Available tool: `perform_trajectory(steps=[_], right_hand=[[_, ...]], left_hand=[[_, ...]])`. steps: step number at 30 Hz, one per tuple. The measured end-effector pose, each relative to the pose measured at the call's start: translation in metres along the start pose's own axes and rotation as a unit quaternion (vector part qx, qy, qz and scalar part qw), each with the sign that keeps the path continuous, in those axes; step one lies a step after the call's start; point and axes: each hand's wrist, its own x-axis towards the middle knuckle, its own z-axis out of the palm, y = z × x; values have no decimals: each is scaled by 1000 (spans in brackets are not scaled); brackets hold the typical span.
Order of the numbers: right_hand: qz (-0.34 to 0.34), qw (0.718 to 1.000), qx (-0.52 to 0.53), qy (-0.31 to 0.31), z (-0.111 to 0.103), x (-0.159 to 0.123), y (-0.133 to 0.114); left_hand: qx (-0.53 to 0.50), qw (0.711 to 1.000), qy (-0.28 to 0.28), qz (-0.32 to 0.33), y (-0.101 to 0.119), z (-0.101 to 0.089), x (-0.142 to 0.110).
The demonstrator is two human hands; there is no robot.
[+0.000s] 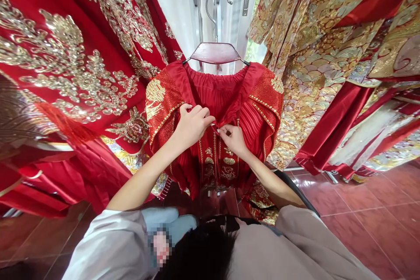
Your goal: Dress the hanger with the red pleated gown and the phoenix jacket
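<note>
Pleated red garment (215,153), gold-embroidered, bead-edged, its neckline (244,89) in the fingertip grip of left hand (195,125) and right hand (233,139)

Mid-frame, the red jacket (210,164) bears gold motifs; upper left, red cloth (93,41) carries silvery-gold florals; upper right, a golden garment (306,54) shows scales.

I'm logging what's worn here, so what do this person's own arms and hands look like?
The left hand and right hand are ungloved, with no jewellery visible. The left sleeve and right sleeve are loose, plain and pale greyish, ending near the elbows.
</note>
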Motion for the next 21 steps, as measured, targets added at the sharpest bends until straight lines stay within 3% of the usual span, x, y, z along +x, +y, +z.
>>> perform_trajectory(steps=[6, 10, 12, 13, 15, 17, 19, 21], right_hand=[[131, 979, -99, -123, 9, -22, 37], [161, 961, -173, -145, -26, -35, 22], [150, 953, -249, -79, -54, -33, -4], [129, 945, -302, -10, -67, -28, -19], [74, 917, -362, 149, -84, -10, -44], [26, 893, -367, 259, -87, 16, -58], [-13, 884, -352, 306, -81, 42, -57], [-38, 887, -335, 315, -75, 60, -47]], left_hand=[[-29, 998, 44, -38, -1, -15, -10], [-120, 992, 15, -16, -7, -37, -14], [-163, 984, 51, -50, -12, -47, -10], [-167, 978, 82, -98, -15, -50, -6], [-144, 954, 129, -230, -20, -49, 6], [-110, 919, 136, -354, -23, -38, 21], [-87, 893, 131, -422, -25, -20, 34], [-90, 889, 150, -423, -30, -5, 40]])
